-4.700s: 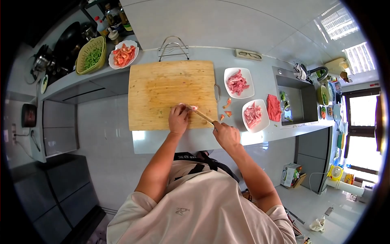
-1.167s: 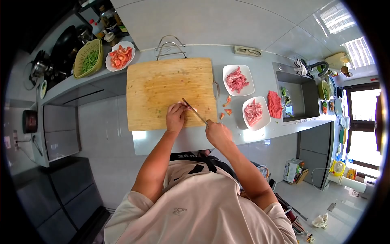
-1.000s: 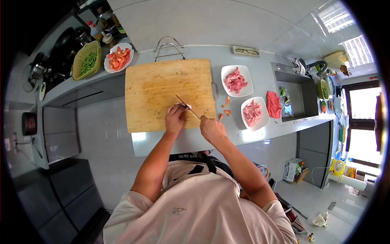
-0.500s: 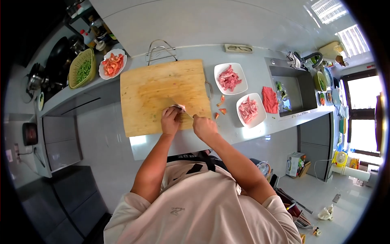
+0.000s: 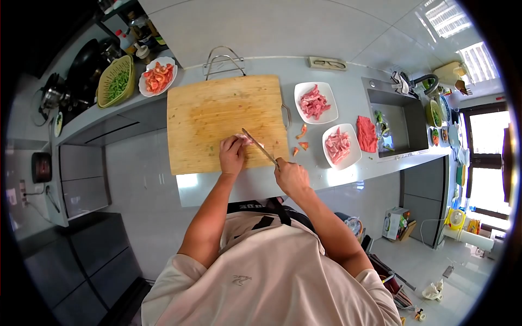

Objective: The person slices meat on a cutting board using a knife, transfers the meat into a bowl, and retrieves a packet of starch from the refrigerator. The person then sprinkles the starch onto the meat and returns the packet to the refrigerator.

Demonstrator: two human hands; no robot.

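Note:
On the wooden cutting board [image 5: 223, 108], near its front right part, lies a small piece of raw meat [image 5: 246, 139]. My left hand [image 5: 232, 156] presses on the meat's left side with its fingers curled. The handle of a kitchen knife [image 5: 260, 146] is in my right hand [image 5: 292, 176], and the blade slants up and left across the meat. Small pale scraps show beside the blade. My left fingertips and part of the meat are hard to make out.
Right of the board stand two white bowls of sliced meat [image 5: 316, 86] [image 5: 354, 161], some tomato scraps [image 5: 303, 145], a red cloth-like piece [image 5: 366, 134] and the sink [image 5: 399, 122]. At left are a plate of tomatoes [image 5: 173, 77] and a green basket of beans [image 5: 101, 99].
My right hand has moved slightly right, and the knife's blade now shows broadly across the meat. My left hand still holds the meat. The whole view has shifted a little.

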